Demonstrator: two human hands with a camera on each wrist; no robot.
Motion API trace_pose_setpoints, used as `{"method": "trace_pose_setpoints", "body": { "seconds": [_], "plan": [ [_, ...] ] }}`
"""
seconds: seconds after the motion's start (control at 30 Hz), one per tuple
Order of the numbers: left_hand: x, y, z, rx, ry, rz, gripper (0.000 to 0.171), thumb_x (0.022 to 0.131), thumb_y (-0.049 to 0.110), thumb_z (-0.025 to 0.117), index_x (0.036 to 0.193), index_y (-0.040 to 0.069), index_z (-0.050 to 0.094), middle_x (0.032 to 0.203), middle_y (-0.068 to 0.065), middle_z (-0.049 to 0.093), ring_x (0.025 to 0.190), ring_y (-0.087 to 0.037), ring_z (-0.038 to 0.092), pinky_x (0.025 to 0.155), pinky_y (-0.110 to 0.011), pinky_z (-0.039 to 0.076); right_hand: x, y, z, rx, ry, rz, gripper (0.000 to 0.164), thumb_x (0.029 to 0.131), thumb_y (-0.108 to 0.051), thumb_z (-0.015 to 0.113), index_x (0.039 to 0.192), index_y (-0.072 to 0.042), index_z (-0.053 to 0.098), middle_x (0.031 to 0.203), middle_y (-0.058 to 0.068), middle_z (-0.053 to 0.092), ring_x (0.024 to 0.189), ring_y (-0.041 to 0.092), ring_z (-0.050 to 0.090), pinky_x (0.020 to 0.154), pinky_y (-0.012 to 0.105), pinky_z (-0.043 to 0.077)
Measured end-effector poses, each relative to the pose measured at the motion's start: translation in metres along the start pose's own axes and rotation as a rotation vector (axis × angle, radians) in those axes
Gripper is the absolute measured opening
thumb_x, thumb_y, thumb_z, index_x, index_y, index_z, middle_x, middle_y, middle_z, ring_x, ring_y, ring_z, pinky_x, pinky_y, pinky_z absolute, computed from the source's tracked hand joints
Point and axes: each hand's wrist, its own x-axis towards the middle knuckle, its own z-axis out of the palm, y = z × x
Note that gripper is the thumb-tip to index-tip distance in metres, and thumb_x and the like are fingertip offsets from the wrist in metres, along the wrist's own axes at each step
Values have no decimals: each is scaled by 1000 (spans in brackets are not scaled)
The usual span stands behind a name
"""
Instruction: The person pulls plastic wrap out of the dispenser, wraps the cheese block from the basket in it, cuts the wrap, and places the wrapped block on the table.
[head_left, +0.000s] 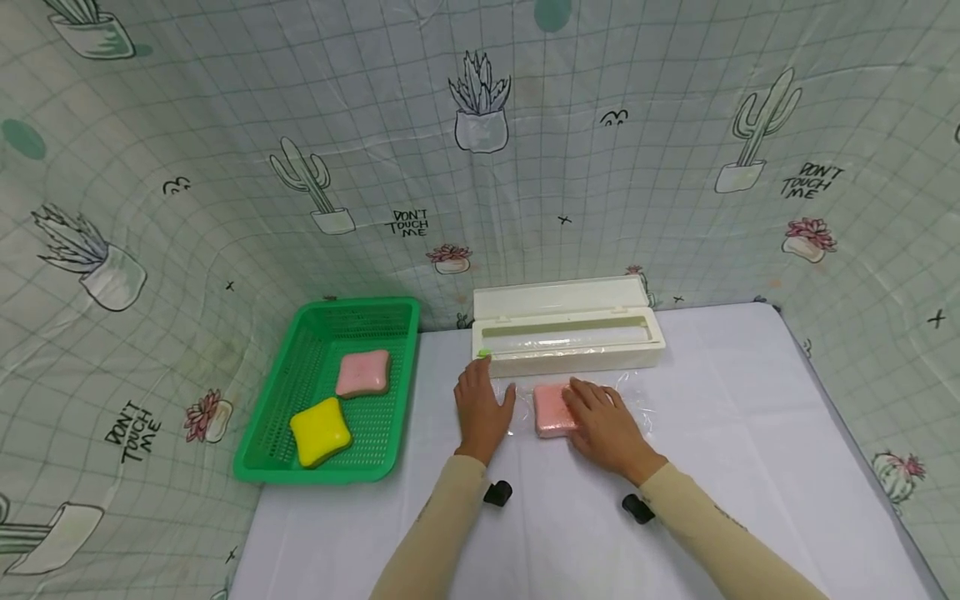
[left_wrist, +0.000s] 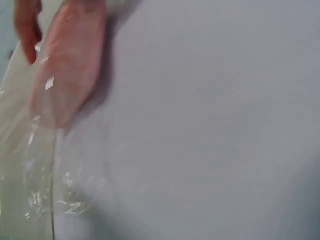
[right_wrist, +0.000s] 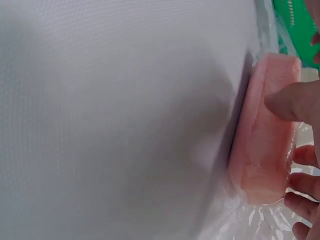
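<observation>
A pink soap bar [head_left: 552, 411] wrapped in clear film lies on the white cloth in front of a cling film dispenser [head_left: 570, 362]. My right hand [head_left: 611, 429] grips its right part. In the right wrist view, the thumb lies on one face of the soap bar [right_wrist: 265, 140], with the other fingers along the opposite edge. To the left, my left hand [head_left: 482, 410] holds nothing; its fingers are extended, and the fingertips reach the dispenser's front left corner by a green slider [head_left: 483, 354]. Loose film [head_left: 637, 392] spreads out on both sides of the bar.
A green basket [head_left: 408, 400] stands at the left, holding another pink bar [head_left: 363, 372] and a yellow bar [head_left: 321, 432]. The dispenser's lid [head_left: 558, 297] is raised at the back. Behind the table hangs a patterned cloth [head_left: 525, 208].
</observation>
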Motion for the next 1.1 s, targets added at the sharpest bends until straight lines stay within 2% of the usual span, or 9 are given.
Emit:
{"method": "trace_pose_setpoints", "body": {
  "seconds": [0.13,0.27,0.4,0.5,0.67,0.77,1.1],
  "plan": [
    [16,-9,-5,-125,64,-117,68,95,21,78,150,-1,44,145,-21,49,133,-38,45,110,-56,38,1,-4,-4,22,10,8,66,80,-22,87,135,4,63,142,27,60,128,44,57,106,59,44],
    [28,-18,-7,-160,59,-168,74,94,25,79,153,-1,43,149,-22,49,137,-40,45,111,-58,37,3,-7,-5,25,-15,30,65,83,-25,86,137,3,63,143,25,60,129,43,57,109,57,43],
    [35,-26,-8,-174,-2,-169,76,94,28,81,154,0,45,152,-22,49,140,-41,44,114,-59,34,6,-8,-5,26,-24,31,62,85,-27,85,136,2,65,142,24,61,130,41,57,111,56,43],
    [39,-32,-7,-171,-55,-157,78,93,29,81,156,1,44,155,-21,47,143,-40,42,117,-59,31,9,-8,-5,42,0,14,58,85,-26,86,132,1,66,140,25,62,128,42,58,109,56,43],
    [44,-37,-4,-154,-105,-140,81,91,33,84,157,4,46,157,-20,46,144,-40,42,119,-57,30,15,-10,-4,62,30,-7,56,83,-26,88,128,-1,67,136,25,63,125,42,59,108,56,44],
    [45,-39,-3,-153,-123,-144,82,91,34,84,158,5,45,159,-20,44,146,-39,41,120,-56,29,18,-11,-3,62,32,-11,57,81,-27,90,127,-1,67,136,24,63,126,41,59,108,56,44],
    [43,-41,-3,-115,-90,-111,78,92,28,84,157,5,47,155,-23,47,142,-43,44,118,-58,31,35,-20,-7,67,34,-26,55,85,-25,85,130,2,68,140,25,62,128,42,58,107,58,43]
  ]
}}
